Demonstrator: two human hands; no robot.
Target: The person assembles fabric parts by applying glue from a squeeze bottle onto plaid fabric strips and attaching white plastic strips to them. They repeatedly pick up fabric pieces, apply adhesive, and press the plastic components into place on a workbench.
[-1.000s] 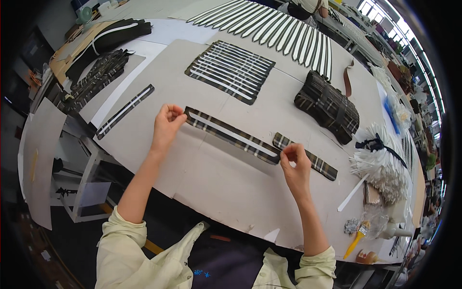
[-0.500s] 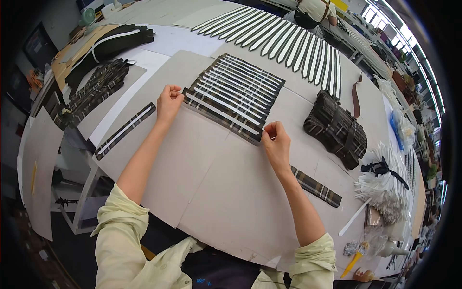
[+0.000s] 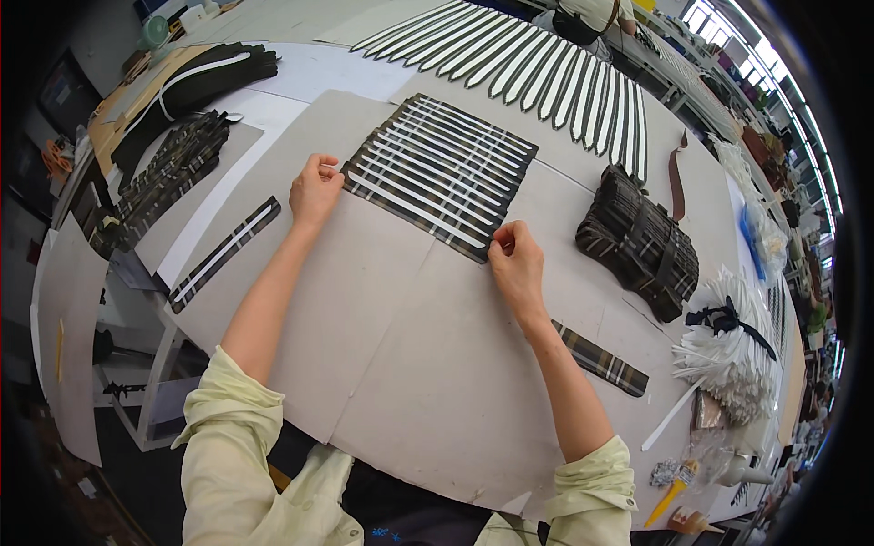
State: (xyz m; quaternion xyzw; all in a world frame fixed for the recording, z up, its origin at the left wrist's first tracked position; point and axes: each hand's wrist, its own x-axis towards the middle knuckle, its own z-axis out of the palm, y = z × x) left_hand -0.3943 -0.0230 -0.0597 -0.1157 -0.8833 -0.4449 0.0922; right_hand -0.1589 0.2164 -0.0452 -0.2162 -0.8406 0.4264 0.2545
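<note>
In the middle of the table lies a row of dark plaid fabric strips (image 3: pixel 446 155), each with a white strip along it, set closely side by side. My left hand (image 3: pixel 316 193) is closed in a pinch at the left end of the nearest plaid strip (image 3: pixel 414 215). At that strip's right end, my right hand (image 3: pixel 517 266) pinches the corner between thumb and fingers. The strip lies flat against the row. A loose plaid strip with a white strip on it (image 3: pixel 226 253) rests left of my left forearm; another plaid strip (image 3: pixel 603 358) lies beside my right forearm.
A tied plaid bundle (image 3: pixel 637 238) and a bound bunch of white strips (image 3: pixel 733 350) lie to the right, near a yellow-handled brush (image 3: pixel 669 500). White-faced pointed strips (image 3: pixel 537 73) fan across the far side. Dark strip bundles (image 3: pixel 196 86) lie far left. A person (image 3: pixel 592 14) stands beyond.
The nearest plaid strip has moved slightly away from me, up against the row, with both hands at its ends. The view has shifted a little.
</note>
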